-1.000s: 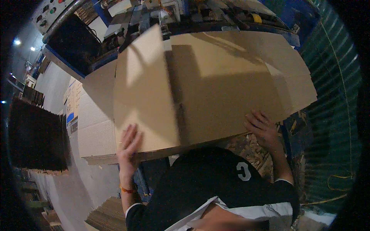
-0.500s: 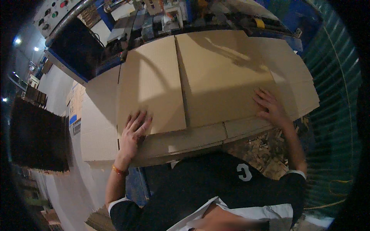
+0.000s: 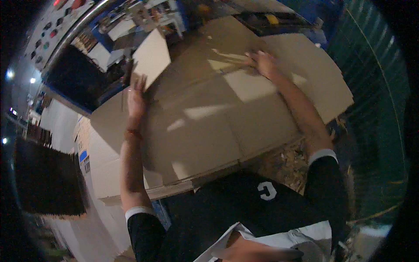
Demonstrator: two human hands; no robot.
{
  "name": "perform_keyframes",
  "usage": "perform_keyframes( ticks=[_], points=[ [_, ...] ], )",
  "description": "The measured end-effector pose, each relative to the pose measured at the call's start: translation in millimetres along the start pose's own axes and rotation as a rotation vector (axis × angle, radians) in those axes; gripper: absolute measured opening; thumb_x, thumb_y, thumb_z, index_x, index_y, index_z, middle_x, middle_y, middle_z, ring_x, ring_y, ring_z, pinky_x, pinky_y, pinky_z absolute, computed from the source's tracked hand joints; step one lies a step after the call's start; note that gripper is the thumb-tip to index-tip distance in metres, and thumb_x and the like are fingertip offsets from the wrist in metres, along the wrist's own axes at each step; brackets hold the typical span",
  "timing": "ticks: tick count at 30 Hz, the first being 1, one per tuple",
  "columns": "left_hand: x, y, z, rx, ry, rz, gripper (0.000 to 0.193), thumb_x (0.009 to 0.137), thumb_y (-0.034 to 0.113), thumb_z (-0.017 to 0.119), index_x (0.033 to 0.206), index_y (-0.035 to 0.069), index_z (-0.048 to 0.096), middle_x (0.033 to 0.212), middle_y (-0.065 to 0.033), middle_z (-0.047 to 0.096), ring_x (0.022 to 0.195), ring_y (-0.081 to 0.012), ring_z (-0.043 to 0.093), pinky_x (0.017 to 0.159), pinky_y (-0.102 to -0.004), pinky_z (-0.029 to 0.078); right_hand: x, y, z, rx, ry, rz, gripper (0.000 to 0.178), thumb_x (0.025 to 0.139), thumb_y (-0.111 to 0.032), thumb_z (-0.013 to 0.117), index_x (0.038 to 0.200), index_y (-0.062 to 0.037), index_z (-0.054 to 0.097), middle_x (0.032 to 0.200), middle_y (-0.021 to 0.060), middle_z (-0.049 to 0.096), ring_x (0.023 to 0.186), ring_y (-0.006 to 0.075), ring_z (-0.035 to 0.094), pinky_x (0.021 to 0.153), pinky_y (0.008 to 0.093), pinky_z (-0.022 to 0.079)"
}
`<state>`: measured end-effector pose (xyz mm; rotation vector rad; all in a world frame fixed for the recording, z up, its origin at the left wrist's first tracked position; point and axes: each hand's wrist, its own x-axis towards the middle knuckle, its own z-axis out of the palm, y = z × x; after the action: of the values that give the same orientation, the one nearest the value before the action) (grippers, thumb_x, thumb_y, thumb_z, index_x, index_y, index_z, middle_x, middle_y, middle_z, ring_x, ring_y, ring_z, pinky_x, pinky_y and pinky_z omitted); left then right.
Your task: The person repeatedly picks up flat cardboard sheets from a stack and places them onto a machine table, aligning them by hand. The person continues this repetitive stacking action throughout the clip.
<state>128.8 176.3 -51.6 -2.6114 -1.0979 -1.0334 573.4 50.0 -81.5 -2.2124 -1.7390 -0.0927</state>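
A brown corrugated cardboard sheet (image 3: pixel 150 59) lies at the far side of the stack, reaching under the machine, with its left part brightly lit. My left hand (image 3: pixel 137 96) is at this sheet's left near corner, fingers stretched out along the edge; its thumb is hard to make out. Over on the right, my right hand (image 3: pixel 264 63) reaches far forward onto the cardboard, palm down with its fingers apart, somewhat blurred. Both hands rest above a broad stack of flat cardboard (image 3: pixel 205 135), and shadows make the sheet's outline hard to follow.
A blue machine (image 3: pixel 74 78) with a metal bar and a button panel (image 3: pixel 46 37) stands ahead and left. Cardboard scraps (image 3: pixel 286 168) lie below the stack's right side. A green corrugated wall (image 3: pixel 371 113) runs along the right. A dark stack (image 3: pixel 48 179) stands at left.
The cardboard sheet has moved away from me toward the machine, uncovering the stack below. Both hands have travelled forward, the right one also leftward. The view has shifted slightly.
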Motion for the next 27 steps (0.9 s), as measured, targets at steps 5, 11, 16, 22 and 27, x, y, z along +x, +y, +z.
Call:
perform_keyframes(
  ticks=[5,11,16,22,27],
  points=[
    [-15.1,-21.4,-5.1,-0.029,-0.015,0.047,0.068,0.072,0.008,0.066,0.133,-0.001,0.035,0.129,-0.0235,0.044,0.121,-0.0379,0.039,0.100,-0.0422,0.033,-11.4,-30.2,-6.6,-0.205,0.095,0.024,0.049,0.079,-0.046,0.059,0.112,-0.0107,0.061,0.115,0.0194,0.052,0.111,0.0346,0.047,0.094,0.0448,0.038],
    [-164.4,-43.2,-109.1,0.370,0.220,-0.493,0.063,0.077,0.017,0.067,0.130,-0.001,0.038,0.127,-0.0227,0.046,0.114,-0.0366,0.045,0.096,-0.0410,0.036,-170.1,55.7,-64.1,-0.164,0.234,0.390,0.070,0.082,-0.050,0.054,0.135,-0.0084,0.036,0.138,0.0225,0.034,0.130,0.0408,0.024,0.109,0.0453,0.018],
    [-269.8,-45.4,-126.5,0.567,0.151,-1.040,0.058,0.079,0.020,0.066,0.128,0.000,0.042,0.123,-0.0213,0.049,0.106,-0.0352,0.050,0.089,-0.0419,0.041,-248.7,105.8,-45.5,-0.171,0.640,0.795,0.074,0.078,-0.045,0.061,0.132,0.0003,0.037,0.134,0.0273,0.036,0.129,0.0414,0.025,0.107,0.0470,0.020],
    [-313.1,-59.0,-161.7,0.283,0.526,-1.255,0.052,0.081,0.024,0.064,0.125,0.001,0.046,0.118,-0.0197,0.053,0.096,-0.0336,0.055,0.081,-0.0430,0.046,-232.8,124.9,-34.8,0.178,0.902,0.755,0.065,0.081,-0.029,0.063,0.131,0.0026,0.037,0.132,0.0219,0.041,0.125,0.0358,0.035,0.103,0.0435,0.028],
    [-325.3,-78.2,-200.8,-0.391,1.211,-1.180,0.045,0.083,0.022,0.061,0.121,0.000,0.049,0.109,-0.0186,0.058,0.090,-0.0291,0.059,0.074,-0.0408,0.050,-199.0,127.5,-75.5,0.900,1.410,0.377,0.049,0.082,-0.011,0.061,0.125,0.0031,0.042,0.118,0.0120,0.054,0.097,0.0217,0.055,0.081,0.0343,0.045]
  ],
)
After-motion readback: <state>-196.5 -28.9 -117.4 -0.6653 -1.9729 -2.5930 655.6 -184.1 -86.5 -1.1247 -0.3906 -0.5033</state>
